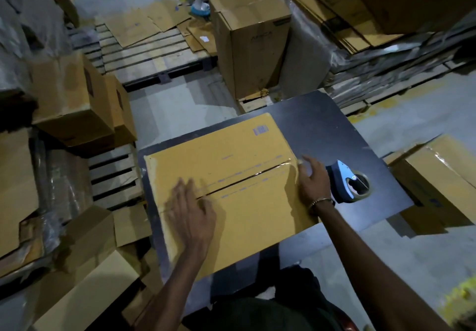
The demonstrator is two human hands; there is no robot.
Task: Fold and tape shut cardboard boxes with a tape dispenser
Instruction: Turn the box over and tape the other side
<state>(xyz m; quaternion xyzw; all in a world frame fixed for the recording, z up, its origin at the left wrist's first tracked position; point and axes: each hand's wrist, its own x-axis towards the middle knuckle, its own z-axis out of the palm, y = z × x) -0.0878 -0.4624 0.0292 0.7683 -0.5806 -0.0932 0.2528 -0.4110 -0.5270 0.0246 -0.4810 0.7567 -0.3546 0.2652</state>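
Note:
A yellow-brown cardboard box (239, 150) lies on a dark table (322, 129), its two top flaps closed with a narrow seam running across the middle. My left hand (192, 209) rests flat with fingers spread on the seam's near-left part. At the box's right edge my right hand (313, 176) presses with open fingers where clear tape shines over the seam end. A blue and white tape dispenser (346, 183) lies on the table just right of my right hand, untouched.
Closed boxes (74, 98) are stacked at the left and a tall box (252, 37) stands beyond the table. Wooden pallets (144, 57) lie on the floor. Flat cardboard piles (342, 13) sit at the upper right; another box (438, 176) is at the right.

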